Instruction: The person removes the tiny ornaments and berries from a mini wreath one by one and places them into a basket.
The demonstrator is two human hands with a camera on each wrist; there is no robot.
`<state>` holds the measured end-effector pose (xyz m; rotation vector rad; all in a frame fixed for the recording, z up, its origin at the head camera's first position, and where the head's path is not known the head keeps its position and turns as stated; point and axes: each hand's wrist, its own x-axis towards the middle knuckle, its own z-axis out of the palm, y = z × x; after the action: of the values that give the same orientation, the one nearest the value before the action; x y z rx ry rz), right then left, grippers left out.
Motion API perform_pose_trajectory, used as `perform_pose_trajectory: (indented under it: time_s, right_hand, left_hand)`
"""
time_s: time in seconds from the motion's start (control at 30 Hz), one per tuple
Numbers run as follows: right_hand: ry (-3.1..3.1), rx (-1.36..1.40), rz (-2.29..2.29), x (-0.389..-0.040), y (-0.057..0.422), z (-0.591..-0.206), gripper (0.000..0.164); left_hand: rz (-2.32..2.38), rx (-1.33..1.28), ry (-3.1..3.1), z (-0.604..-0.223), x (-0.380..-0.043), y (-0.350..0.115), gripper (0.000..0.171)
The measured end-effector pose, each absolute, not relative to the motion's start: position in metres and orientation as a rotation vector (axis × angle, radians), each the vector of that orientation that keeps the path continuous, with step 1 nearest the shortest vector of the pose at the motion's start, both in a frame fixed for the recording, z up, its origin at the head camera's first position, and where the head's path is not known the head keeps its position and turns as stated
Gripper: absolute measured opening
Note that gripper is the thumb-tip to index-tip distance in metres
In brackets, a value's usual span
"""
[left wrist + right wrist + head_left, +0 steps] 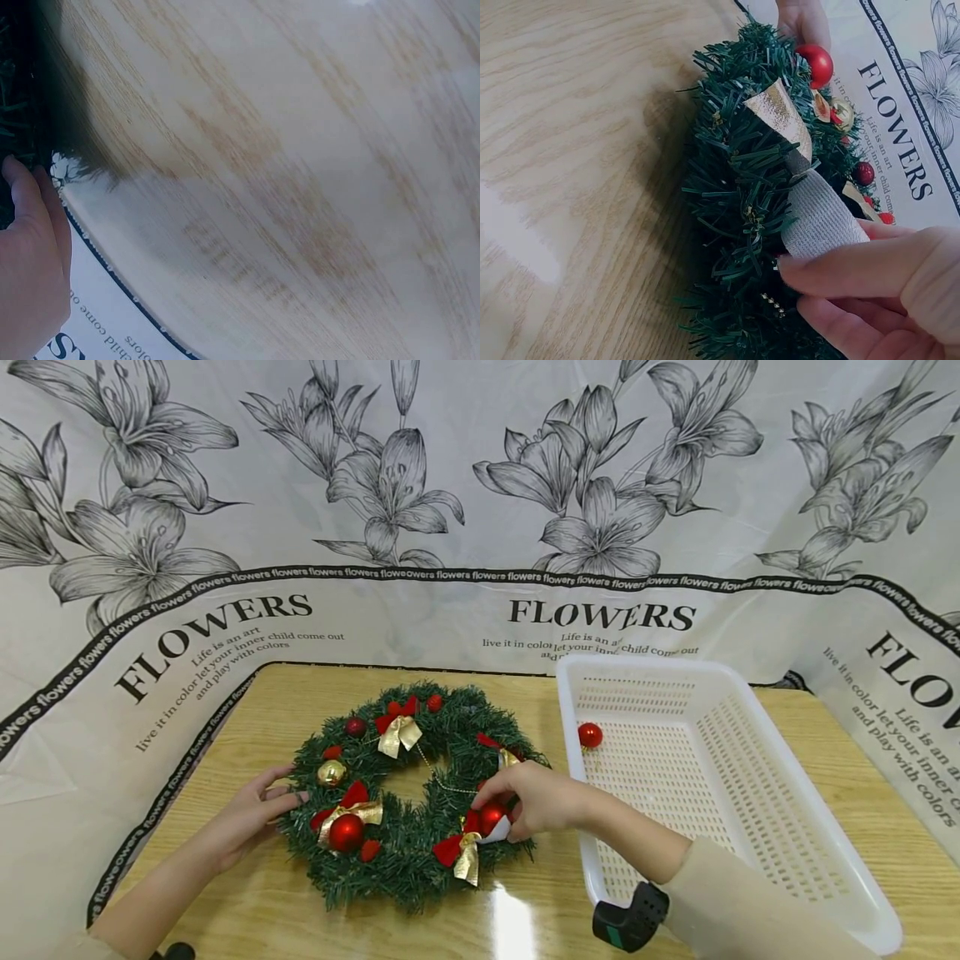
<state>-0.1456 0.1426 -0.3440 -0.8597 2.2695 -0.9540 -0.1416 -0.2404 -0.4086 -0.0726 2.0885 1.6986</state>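
Note:
A green Christmas wreath (420,868) lies on the table, trimmed with red-and-gold bows and shiny balls. At its right side my right hand (536,797) holds a red ball ornament (492,817) between thumb and fingers, beside a bow (467,852). In the right wrist view, the bow's gold ribbon tail (780,124) shows its silvery back near the thumb, and the ball in that hand is hidden. My left hand (251,818) grips the wreath's left outer edge; its fingertips reach into the greenery in the left wrist view.
To the right stands a white perforated plastic basket (802,793) with another red ball (590,735) inside. A flower-printed cloth (420,618) hangs behind and around the wooden table (255,910). A thin beaded gold string (453,789) crosses the wreath's centre.

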Motion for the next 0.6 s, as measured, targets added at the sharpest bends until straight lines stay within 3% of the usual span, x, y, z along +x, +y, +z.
perform_pose_trajectory:
  time_s: [0.6]
  right_hand:
    - [2.218, -0.859, -1.066, -0.1479, 0.1443, -0.3382, 0.044]
  left_hand:
    - [1.709, -0.055, 2.097, -0.4113, -0.1413, -0.2408, 0.077]
